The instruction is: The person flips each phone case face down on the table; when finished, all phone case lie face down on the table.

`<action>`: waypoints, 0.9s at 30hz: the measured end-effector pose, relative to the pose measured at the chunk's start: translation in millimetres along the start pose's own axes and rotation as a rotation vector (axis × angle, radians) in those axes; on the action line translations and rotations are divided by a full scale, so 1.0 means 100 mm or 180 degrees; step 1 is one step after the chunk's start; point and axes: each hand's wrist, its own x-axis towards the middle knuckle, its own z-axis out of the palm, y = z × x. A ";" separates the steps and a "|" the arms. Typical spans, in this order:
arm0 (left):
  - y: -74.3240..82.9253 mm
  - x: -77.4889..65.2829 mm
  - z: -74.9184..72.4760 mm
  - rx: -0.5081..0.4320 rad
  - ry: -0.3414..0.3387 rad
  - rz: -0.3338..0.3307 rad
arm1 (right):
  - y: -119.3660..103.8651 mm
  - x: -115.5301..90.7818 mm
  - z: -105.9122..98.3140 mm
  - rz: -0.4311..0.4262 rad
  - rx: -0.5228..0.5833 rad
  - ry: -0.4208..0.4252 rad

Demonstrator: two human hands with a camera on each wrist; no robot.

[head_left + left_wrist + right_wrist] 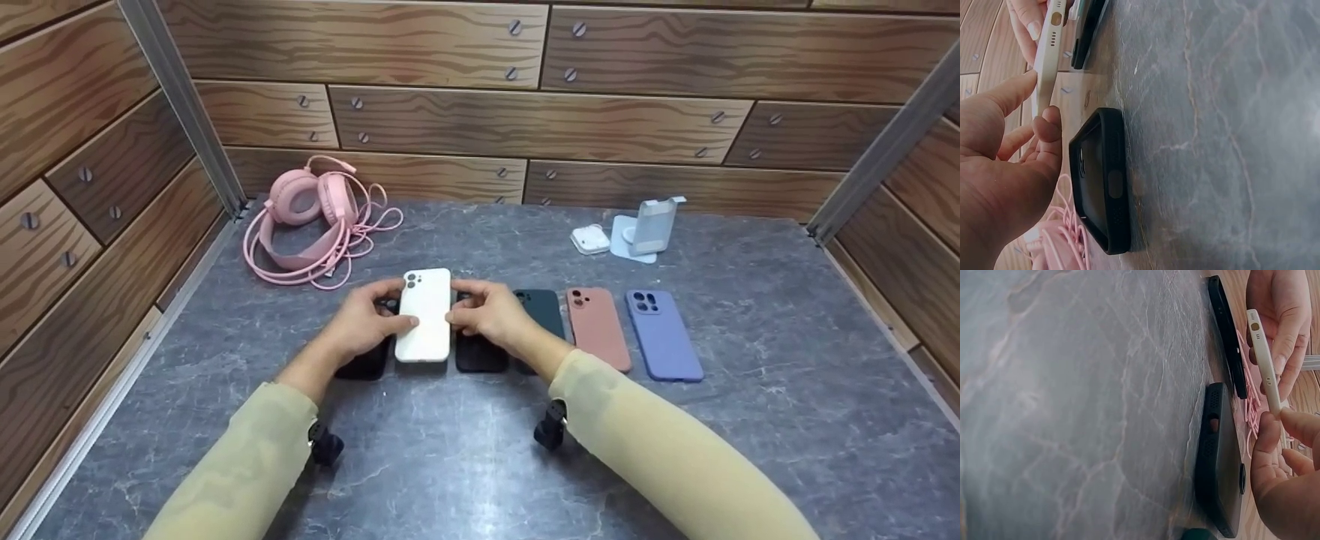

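Both hands hold a white phone case point(424, 319) above the table, its camera cutouts at the upper left in the head view. My left hand point(365, 318) pinches its left edge between thumb and fingers. On the opposite edge, my right hand point(491, 309) grips it the same way. In the left wrist view the case's bottom edge shows a port opening and speaker holes. A black phone case point(1100, 183) lies under the left hand, and another black case point(1220, 461) lies beneath the right, both partly covered in the head view.
Right of the hands lie a dark green case point(541, 307), a pink case point(600, 330) and a purple case point(665, 335). Pink headphones point(311, 199) with coiled cable sit back left. A white earbud case point(590, 239) and a light blue phone stand point(651, 229) stand back right.
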 end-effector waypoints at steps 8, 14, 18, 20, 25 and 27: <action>-0.05 0.01 0.03 0.0050 -0.0036 -0.0045 | 0.06 0.00 -0.01 -0.0015 -0.0257 0.0001; -0.06 0.02 0.01 0.0152 -0.0024 -0.0028 | 0.06 0.01 0.00 -0.0011 -0.0528 -0.0041; -0.07 0.02 0.00 0.0247 -0.0021 -0.0011 | 0.05 0.01 0.01 0.0018 -0.0646 -0.0046; -0.08 0.02 0.00 0.0266 -0.0007 -0.0008 | 0.04 0.01 0.02 0.0011 -0.0679 -0.0053; -0.12 0.02 0.02 0.0268 0.0011 0.0027 | 0.04 0.01 0.03 -0.0016 -0.0791 -0.0051; -0.12 0.03 0.02 0.0288 -0.0003 0.0051 | 0.05 0.01 0.03 -0.0013 -0.0844 -0.0032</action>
